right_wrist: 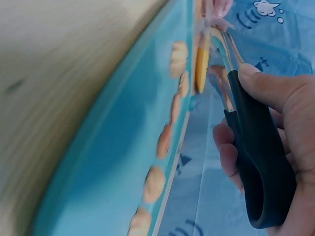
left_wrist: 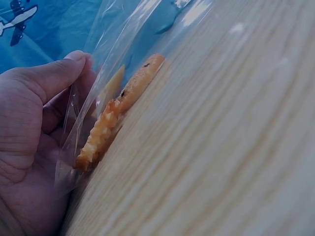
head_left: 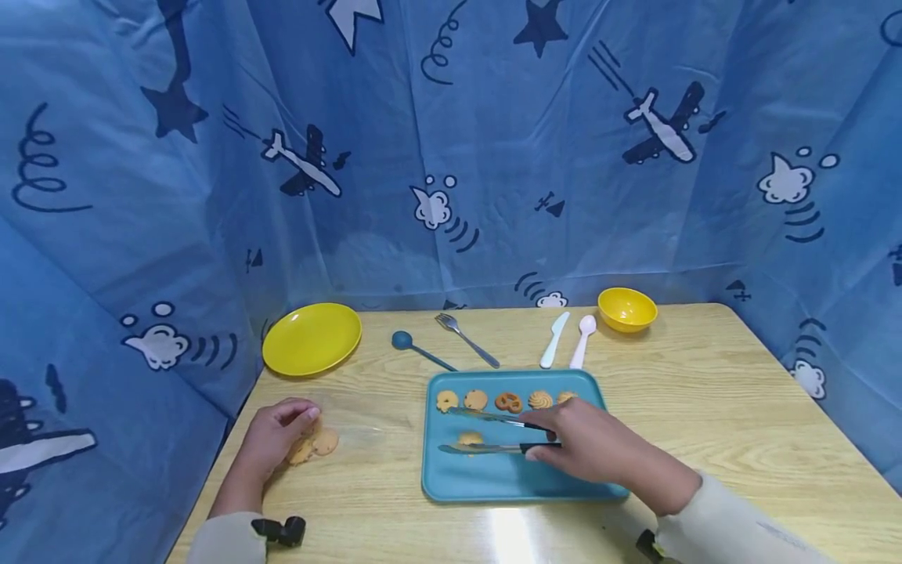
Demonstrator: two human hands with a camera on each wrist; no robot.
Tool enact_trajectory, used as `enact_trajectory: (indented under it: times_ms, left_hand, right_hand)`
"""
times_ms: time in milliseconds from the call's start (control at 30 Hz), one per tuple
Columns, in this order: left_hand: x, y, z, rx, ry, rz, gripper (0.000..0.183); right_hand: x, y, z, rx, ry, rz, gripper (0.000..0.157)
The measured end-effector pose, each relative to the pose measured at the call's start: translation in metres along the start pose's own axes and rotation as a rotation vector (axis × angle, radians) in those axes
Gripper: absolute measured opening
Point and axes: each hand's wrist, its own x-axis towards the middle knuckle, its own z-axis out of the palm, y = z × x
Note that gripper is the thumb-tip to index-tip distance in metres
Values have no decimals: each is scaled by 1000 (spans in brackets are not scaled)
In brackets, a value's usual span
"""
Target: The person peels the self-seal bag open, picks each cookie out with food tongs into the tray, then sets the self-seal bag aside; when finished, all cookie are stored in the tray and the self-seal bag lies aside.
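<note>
My left hand point(head_left: 273, 437) pinches the edge of a clear plastic bag point(left_wrist: 106, 73) lying on the table at the left. Inside the bag are several cookies point(head_left: 325, 442), one with a ridged edge point(left_wrist: 98, 140). My right hand point(head_left: 592, 442) grips metal tongs by their black handles point(right_wrist: 263, 152), over the teal tray point(head_left: 507, 486). The tongs' arms point(head_left: 486, 449) are spread apart, and a single cookie point(head_left: 470, 439) on the tray shows between them. Along the tray's far side runs a row of cookies, among them a pretzel-shaped one point(head_left: 508, 403); the hand partly covers the rightmost cookie point(head_left: 566, 397).
Behind the bag lies a yellow plate point(head_left: 312, 339). Beyond the tray are a dark blue spoon point(head_left: 403, 340), a fork point(head_left: 468, 341), a pale knife point(head_left: 554, 341) and a pink spoon point(head_left: 582, 342). A yellow bowl point(head_left: 627, 310) stands at the back right, before a blue curtain point(head_left: 451, 141).
</note>
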Motion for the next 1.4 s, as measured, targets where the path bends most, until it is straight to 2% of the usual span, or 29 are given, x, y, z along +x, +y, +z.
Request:
enact_trajectory:
  times_ms: [167,333,500,600,767,933,1133,1400]
  left_hand:
    - [-2,0,1,-36,-3,21,37]
    - [0,3,1,-43,-11,48,36]
    - [3,5,1,-74,-19,26,37]
    - [3,6,2,-75,-17,13,37]
    - [3,6,2,-44,2,9,34]
    - [1,4,2,-79,13,0,33]
    - [-1,2,0,-70,24,18,34]
    - [-3,5,1,-66,24,33,31]
  right_hand:
    - [35,-15,7,-8,15,-60,39]
    - [76,-32,15,-99,-5,-79,33]
    - [110,-46,26,-190,-53,-101,33]
    - [125,-53,33,-200,-77,-119,35]
    - [143,-70,40,-167,-114,-122,41]
    - [156,-84,45,-132,-136,-146,45]
    - [166,-90,53,-130,-161,-172,46]
    - [174,-97,56,-102,-196,-157,46]
